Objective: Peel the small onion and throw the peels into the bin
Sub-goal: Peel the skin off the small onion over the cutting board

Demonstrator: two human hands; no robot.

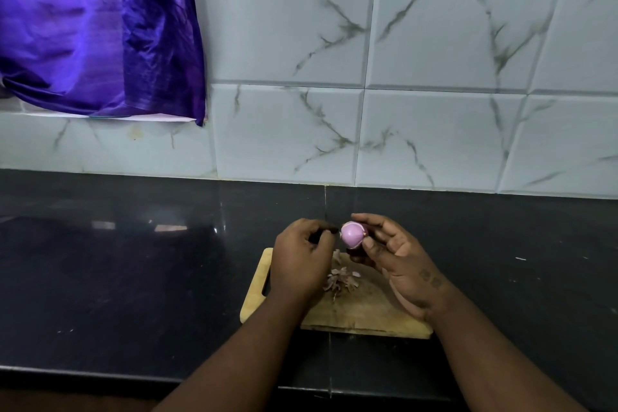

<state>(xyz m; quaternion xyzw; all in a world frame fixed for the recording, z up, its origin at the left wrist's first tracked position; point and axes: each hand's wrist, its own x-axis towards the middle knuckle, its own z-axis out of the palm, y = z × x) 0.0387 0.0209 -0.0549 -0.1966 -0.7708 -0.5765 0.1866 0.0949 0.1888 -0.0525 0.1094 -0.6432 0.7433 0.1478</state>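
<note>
Now peeling a small onion (352, 235) over a wooden cutting board (361, 311).
Right hand (394, 257) is gripping the pink onion in its fingertips; left hand (301, 261) is curling closed beside it, pinching something dark; loose peels (341, 279) are lying on the board on the desk (133, 278).

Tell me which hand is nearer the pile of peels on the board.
Left. The left hand hovers beside the peels; the right hand holds the onion above them.

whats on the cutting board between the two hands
In the head view, a small pile of onion peels lies on the wooden cutting board, between the left hand and the right hand, below the held onion.
</note>
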